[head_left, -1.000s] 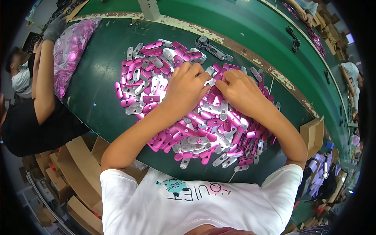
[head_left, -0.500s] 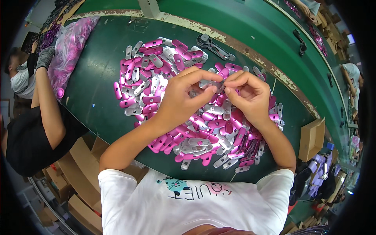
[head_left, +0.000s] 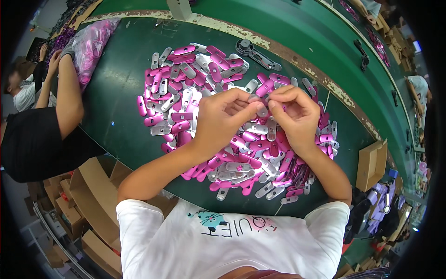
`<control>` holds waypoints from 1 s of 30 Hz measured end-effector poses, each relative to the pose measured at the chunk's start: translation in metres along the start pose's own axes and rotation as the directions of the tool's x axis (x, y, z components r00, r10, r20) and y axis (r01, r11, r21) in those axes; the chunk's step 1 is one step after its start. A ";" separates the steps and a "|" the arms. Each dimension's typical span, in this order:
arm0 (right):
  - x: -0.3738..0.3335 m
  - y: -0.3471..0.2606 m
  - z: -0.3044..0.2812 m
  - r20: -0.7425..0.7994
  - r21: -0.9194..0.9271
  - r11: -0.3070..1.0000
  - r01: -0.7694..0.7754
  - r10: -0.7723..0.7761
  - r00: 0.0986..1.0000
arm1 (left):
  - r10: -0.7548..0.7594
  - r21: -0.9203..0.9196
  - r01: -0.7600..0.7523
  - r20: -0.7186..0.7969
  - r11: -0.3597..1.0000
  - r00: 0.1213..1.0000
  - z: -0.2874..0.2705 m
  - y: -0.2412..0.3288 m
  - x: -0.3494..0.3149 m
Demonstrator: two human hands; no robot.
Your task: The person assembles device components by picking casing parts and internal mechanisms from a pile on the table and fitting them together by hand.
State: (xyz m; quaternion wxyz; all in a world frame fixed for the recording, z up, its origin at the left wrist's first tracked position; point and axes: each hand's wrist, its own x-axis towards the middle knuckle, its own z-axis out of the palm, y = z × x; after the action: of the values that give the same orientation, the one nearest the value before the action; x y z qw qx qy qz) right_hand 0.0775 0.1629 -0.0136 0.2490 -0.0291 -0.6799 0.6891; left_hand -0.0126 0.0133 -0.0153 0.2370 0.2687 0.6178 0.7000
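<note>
Over a wide pile of pink and silver oval plates (head_left: 214, 72), my hands meet almost fingertip to fingertip. My left hand (head_left: 218, 118) pinches a silver oval plate (head_left: 262, 112) between thumb and fingers. Only part of that plate shows, its rounded end poking out past the thumb. My right hand (head_left: 298, 116) is closed in a pinch right beside it. Whatever lies between its thumb and forefinger is too small and covered to name. Many loose plates have a small square hole.
Beyond the pile lies a black tool (head_left: 256, 55) with a round end. A clear plastic bag of pink parts (head_left: 93, 49) stands at the far left, beside a co-worker's arm (head_left: 69, 93). An open cardboard box (head_left: 370, 165) is at the right; more cartons (head_left: 95, 195) stand lower left.
The plate in my left hand has turned from lying sideways to pointing down at its end. My right hand stays close by. The co-worker's arm has shifted at the bag.
</note>
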 end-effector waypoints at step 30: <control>0.230 0.087 0.003 0.533 -0.783 0.219 0.582 -0.244 0.810 | -0.241 -0.142 0.288 0.278 0.947 0.930 -0.001 0.001 -0.012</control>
State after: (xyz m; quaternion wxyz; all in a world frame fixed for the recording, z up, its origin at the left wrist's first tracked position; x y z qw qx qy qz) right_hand -0.1507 0.2523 -0.0273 0.2585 0.1238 -0.9546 0.0818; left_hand -0.0049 0.0047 -0.0158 0.4308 0.2485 0.5466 0.6737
